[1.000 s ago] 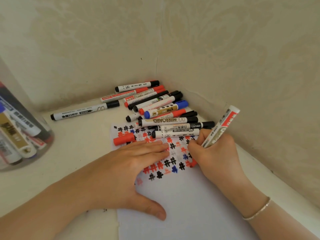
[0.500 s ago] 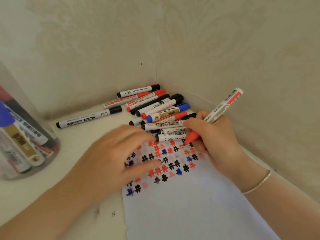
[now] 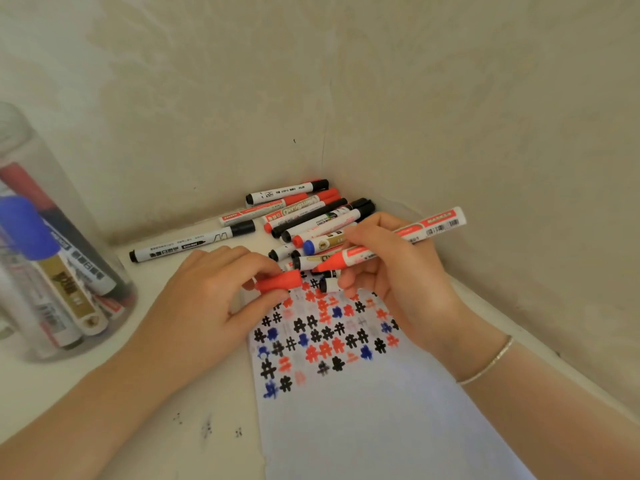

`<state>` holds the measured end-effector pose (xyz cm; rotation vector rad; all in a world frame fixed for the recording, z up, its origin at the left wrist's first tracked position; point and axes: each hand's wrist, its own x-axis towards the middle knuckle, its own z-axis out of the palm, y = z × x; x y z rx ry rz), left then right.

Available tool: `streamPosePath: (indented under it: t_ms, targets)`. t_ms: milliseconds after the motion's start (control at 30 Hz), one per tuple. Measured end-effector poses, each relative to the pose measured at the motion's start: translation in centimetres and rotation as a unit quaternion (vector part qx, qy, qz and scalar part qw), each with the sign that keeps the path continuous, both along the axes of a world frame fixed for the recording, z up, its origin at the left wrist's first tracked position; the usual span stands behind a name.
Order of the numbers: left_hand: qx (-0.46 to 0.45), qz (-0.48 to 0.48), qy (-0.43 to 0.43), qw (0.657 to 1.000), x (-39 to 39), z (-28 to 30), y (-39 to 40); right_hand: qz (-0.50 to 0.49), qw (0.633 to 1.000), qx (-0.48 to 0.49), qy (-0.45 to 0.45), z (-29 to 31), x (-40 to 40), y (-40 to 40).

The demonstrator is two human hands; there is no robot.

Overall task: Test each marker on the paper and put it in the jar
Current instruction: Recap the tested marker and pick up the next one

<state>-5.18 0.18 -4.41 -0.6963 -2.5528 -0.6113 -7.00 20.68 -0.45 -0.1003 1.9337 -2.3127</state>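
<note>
My right hand (image 3: 398, 271) grips an uncapped red marker (image 3: 429, 225), its red tip pointing left just above the paper. My left hand (image 3: 211, 292) pinches the red cap (image 3: 280, 281) a short gap from that tip. The white paper (image 3: 374, 410) lies under both hands, covered at its far end with red, black and blue hash marks. A pile of capped markers (image 3: 304, 216) lies in the corner behind the hands. The clear jar (image 3: 52, 258) stands at the left with several markers inside.
One long black-capped marker (image 3: 194, 244) lies apart, left of the pile. Two beige walls meet in a corner right behind the pile. Small black ink specks (image 3: 207, 427) mark the white surface near my left forearm.
My right hand lifted the red marker off the paper and turned it level. My left hand left the paper, picked up the red cap and brought it near the tip.
</note>
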Motion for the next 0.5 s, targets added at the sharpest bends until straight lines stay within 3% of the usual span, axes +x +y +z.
streamPosePath:
  t_ms: [300, 433, 500]
  targets:
    - [0.024, -0.035, 0.021, 0.999, 0.3, 0.1, 0.4, -0.002, 0.999, 0.033, 0.014, -0.4, 0.2, -0.2]
    - [0.029, -0.046, -0.01, 0.998, 0.8, -0.1, 0.9, 0.096, 0.995, 0.023, -0.012, -0.9, 0.5, -0.4]
    - [0.08, -0.045, -0.07, 0.993, 1.1, -0.2, 1.1, 0.164, 0.985, -0.026, -0.056, -0.6, 0.6, 0.0]
